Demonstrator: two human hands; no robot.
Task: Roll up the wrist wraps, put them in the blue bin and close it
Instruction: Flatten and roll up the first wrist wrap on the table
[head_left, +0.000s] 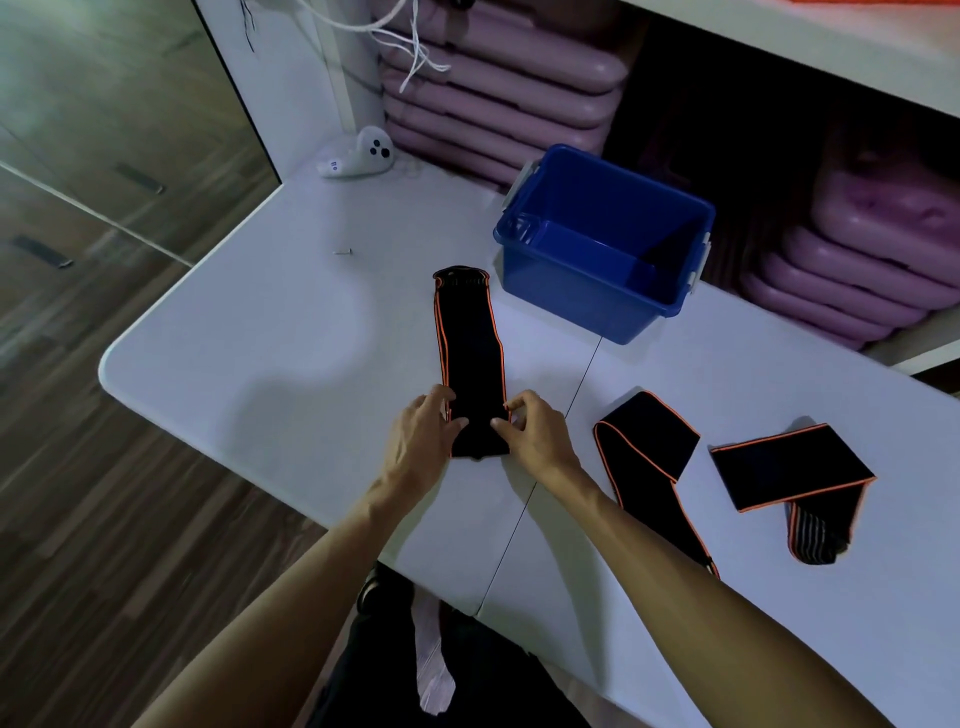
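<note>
Hands meet at the near end of a black wrist wrap with orange edging (470, 358), which lies flat and stretched out on the white folding table (260, 332), running from near the front edge straight back toward the far side. The left hand (423, 439) pinches the wrap's near left corner, thumb on top of the fabric and fingers curled at its edge. The right hand (535, 434) pinches the near right corner the same way. Both grips are closed on that wrap, whose near end is still flat rather than rolled.

The wrap's far end stops just beside the near left corner of the blue bin (602, 291). The bin stands open, without its lid, toward the table's back edge.

A second wrist wrap (647, 449) lies loosely folded to the right of the right forearm, trailing toward the front edge. A third wrist wrap (789, 470), also folded over, lies further right, apart from the second.

A white game controller (358, 153) sits at the table's far left corner, and a small screw (343, 252) lies on the bare surface left of the bin. Stacked purple mats (498, 88) fill the shelf behind.
</note>
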